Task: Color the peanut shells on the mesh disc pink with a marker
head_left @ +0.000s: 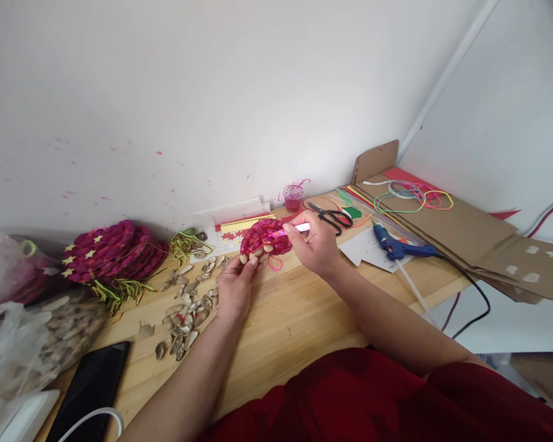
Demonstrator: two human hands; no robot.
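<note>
Left hand (235, 285) pinches a pink shell-covered piece (258, 234) over the table (295, 325); right hand (317, 245), fingers closed, grips a white-handled tool (300, 228).
At left, a clear bag (18, 331) holds brown shells; bare tabletop fronts the hands; a wall-side cup (293, 200) contains pink liquid; cardboard (461, 245) overhangs the table's right edge.

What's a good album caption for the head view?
Left-hand fingers hold a partly pink shell craft; right-hand fingers hold a white-handled tool to it.

No readable text or labels.
</note>
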